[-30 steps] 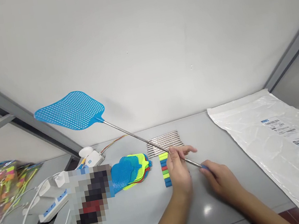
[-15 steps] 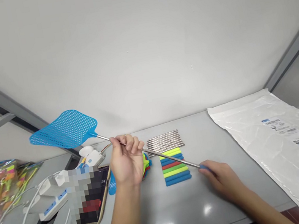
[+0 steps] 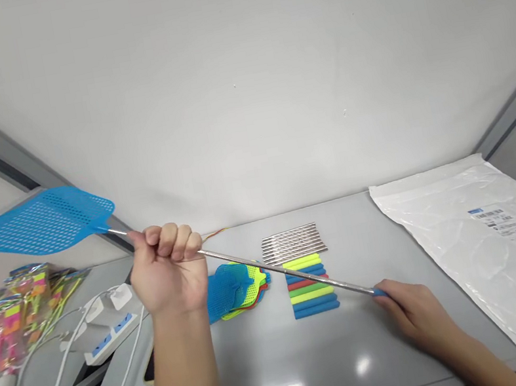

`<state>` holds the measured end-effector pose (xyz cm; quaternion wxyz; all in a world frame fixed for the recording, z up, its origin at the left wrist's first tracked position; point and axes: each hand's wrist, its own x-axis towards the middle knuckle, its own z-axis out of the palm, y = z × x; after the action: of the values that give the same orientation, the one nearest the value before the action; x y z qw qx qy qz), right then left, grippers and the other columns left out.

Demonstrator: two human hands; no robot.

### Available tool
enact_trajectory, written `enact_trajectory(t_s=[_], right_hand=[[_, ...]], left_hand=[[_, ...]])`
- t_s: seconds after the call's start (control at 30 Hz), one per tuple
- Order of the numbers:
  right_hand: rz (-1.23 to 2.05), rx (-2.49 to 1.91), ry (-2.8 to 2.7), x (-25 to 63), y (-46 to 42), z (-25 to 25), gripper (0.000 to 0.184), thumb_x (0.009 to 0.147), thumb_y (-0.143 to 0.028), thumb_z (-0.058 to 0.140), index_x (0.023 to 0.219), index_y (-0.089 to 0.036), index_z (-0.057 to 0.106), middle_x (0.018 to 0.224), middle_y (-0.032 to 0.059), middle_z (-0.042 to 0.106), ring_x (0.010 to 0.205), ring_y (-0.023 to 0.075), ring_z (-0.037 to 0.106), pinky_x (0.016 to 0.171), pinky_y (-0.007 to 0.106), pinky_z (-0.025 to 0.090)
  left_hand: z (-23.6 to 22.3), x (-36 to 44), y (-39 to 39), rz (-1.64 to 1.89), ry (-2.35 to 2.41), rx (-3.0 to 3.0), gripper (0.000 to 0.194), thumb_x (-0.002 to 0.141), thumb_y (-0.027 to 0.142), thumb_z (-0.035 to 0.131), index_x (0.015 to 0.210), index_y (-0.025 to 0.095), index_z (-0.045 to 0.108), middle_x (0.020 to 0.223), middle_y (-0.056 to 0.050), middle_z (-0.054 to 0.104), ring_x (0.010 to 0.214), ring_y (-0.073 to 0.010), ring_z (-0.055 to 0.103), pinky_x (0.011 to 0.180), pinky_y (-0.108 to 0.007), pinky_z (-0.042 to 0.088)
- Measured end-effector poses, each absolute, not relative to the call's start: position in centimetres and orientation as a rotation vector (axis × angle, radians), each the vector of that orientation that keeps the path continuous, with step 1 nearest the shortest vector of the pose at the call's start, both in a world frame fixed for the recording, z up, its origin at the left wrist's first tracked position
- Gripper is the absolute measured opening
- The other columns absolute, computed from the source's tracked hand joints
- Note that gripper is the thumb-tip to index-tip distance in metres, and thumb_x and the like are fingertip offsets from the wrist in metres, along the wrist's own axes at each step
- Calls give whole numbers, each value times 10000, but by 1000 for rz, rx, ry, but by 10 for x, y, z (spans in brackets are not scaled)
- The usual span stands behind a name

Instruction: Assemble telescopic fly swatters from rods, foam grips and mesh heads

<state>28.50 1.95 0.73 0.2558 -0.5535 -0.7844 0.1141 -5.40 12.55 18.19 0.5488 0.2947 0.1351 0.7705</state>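
Observation:
I hold a blue fly swatter (image 3: 34, 223) stretched out across the table. My left hand (image 3: 169, 268) is a fist round its thin metal rod (image 3: 282, 271) close to the mesh head, which sticks out to the far left. My right hand (image 3: 417, 315) grips the blue handle end (image 3: 379, 292) low over the table. Under the rod lie a row of coloured foam handles (image 3: 310, 285), a bundle of metal rods (image 3: 291, 243) and a pile of coloured swatter heads (image 3: 234, 286).
A large clear plastic bag (image 3: 487, 246) with a label covers the right of the grey table (image 3: 290, 373). To the left are white power strips (image 3: 106, 323) with cables and a packet of coloured swatters (image 3: 13, 309). A white wall stands behind.
My left hand has slid along the rod toward the mesh head and closed into a fist. The swatter head has swung further left and lower, and the rod looks longer. My view shifted slightly.

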Motion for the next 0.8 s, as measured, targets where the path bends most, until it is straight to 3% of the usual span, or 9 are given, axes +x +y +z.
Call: enact_trajectory(t_s=[0.17, 0.3, 0.53, 0.8], right_hand=[[287, -1489, -2079, 284, 18, 9, 230, 972, -322, 380, 808, -221, 505, 646, -30, 553, 563, 122, 522, 559, 243, 362], [288, -1471, -2058, 279, 18, 10, 201, 970, -313, 390, 846, -225, 520, 668, -32, 572, 571, 118, 529, 565, 238, 371], [305, -1473, -2040, 272, 16, 14, 219, 964, -307, 383, 823, -221, 527, 649, -23, 576, 557, 125, 529, 549, 243, 365], [400, -1462, -2038, 250, 17, 25, 249, 971, -300, 350, 766, -226, 472, 606, -26, 547, 526, 128, 509, 529, 239, 351]], left_hand=[[147, -4, 112, 1758, 544, 813, 273, 971, 333, 415, 794, 172, 545, 684, 14, 453, 606, -94, 444, 609, -223, 410], [109, 32, 89, 1412, 920, 1262, 342, 965, 423, 392, 808, 179, 573, 850, -39, 543, 801, -146, 494, 775, -268, 407], [88, 34, 81, 1221, 1188, 1492, 425, 949, 481, 372, 646, 191, 439, 616, 29, 370, 600, -121, 360, 584, -244, 326], [85, 58, 69, 987, 1090, 1599, 431, 951, 483, 343, 629, 198, 371, 608, 25, 352, 579, -121, 345, 558, -264, 290]])
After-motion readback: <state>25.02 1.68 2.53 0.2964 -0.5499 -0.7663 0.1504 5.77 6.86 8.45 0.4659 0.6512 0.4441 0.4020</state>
